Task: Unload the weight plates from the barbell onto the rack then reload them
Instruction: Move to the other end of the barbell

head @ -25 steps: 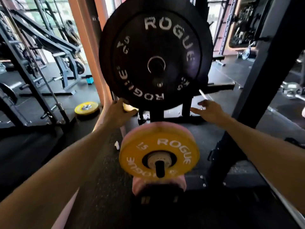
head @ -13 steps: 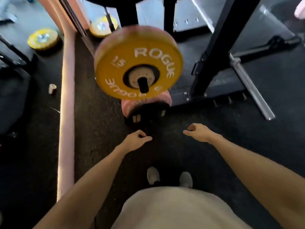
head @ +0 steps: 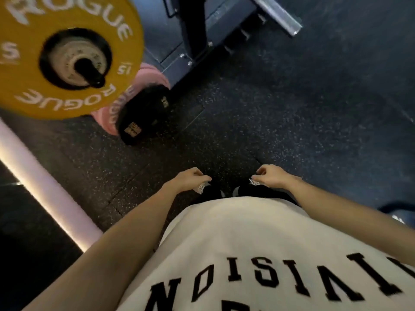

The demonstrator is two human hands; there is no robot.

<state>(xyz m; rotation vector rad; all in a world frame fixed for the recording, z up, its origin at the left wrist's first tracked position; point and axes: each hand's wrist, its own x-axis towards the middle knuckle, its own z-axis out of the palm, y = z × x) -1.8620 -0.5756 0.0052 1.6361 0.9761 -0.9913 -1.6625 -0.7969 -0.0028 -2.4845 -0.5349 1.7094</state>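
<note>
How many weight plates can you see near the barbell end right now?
3: a yellow plate on the sleeve, a pink plate below and behind it, and a black plate in front of the pink. Others may be hidden behind the yellow.

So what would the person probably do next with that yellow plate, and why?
Probably reach both hands up to the yellow plate and grip its rim. The left hand and right hand hang low near the waist with fingers loosely curled, holding nothing, while the plate sits on its black peg at upper left, out of their touch.
</note>
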